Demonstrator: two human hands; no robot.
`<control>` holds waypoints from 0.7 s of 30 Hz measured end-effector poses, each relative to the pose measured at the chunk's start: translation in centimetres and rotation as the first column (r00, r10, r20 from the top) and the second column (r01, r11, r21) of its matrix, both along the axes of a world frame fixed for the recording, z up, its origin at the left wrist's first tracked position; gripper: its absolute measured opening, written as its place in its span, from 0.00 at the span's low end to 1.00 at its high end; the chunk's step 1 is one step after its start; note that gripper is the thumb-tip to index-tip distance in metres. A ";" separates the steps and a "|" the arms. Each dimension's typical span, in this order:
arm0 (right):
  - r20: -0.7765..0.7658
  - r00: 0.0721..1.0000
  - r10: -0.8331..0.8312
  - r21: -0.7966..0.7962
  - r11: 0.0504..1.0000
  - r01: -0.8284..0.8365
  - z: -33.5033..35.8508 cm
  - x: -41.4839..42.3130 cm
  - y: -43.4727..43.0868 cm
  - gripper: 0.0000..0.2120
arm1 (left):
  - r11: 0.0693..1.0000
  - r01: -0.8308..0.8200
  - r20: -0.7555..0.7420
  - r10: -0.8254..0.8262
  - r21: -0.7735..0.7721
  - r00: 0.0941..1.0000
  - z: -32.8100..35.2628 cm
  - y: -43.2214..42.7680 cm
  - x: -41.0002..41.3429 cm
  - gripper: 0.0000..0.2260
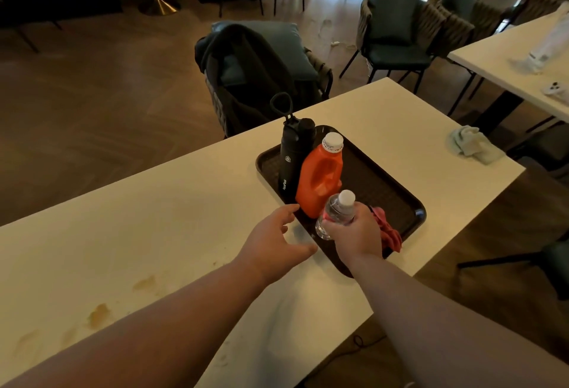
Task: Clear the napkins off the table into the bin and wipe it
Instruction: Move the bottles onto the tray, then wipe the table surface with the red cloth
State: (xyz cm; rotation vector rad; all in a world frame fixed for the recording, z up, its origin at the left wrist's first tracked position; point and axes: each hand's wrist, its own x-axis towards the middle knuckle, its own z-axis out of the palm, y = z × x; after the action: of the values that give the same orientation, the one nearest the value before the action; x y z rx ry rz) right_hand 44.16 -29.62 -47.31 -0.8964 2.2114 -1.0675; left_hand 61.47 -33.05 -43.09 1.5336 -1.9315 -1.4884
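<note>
Now the right hand [354, 233] has its grip clamped round a clear water bottle [337, 210] above the tray [400, 196]. The left hand [277, 233] hovers spread, holding nothing. The crumpled red napkin [391, 233] lies on the tray by the table [154, 218]'s near right edge. It looks soft and light, so pinch a raised fold.

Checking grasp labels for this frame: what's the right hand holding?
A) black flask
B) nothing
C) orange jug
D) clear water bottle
D: the right hand is curled round the clear water bottle at the near end of the tray, while the orange jug and black flask stand on the tray with no hand around them.
</note>
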 end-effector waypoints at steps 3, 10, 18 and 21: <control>-0.004 1.000 0.008 0.015 1.000 -0.008 -0.9 -0.6 -0.7 0.23 | 1.000 -0.008 -0.011 0.009 0.020 1.000 -0.5 0.0 -0.8 0.39; 0.010 0.999 0.045 0.034 0.998 -0.045 -1.6 -2.0 -1.9 0.20 | 0.999 -0.023 -0.008 0.023 0.024 1.000 -0.9 -0.4 -2.7 0.39; -0.250 0.946 0.208 0.202 0.966 -0.159 -2.0 -6.9 -0.2 0.33 | 0.998 -0.037 0.005 0.037 0.042 0.999 -0.7 -0.7 -4.0 0.39; -0.427 0.859 0.283 0.332 0.932 -0.142 -2.7 -9.4 0.4 0.24 | 0.998 -0.046 0.008 0.046 0.047 0.999 -0.6 -0.4 -4.2 0.39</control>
State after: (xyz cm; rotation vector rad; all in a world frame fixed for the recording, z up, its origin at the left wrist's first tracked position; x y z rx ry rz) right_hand 34.73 -29.19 -50.04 -1.3363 2.4840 -0.4250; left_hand 57.27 -33.48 -43.68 1.5944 -1.8644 -1.5220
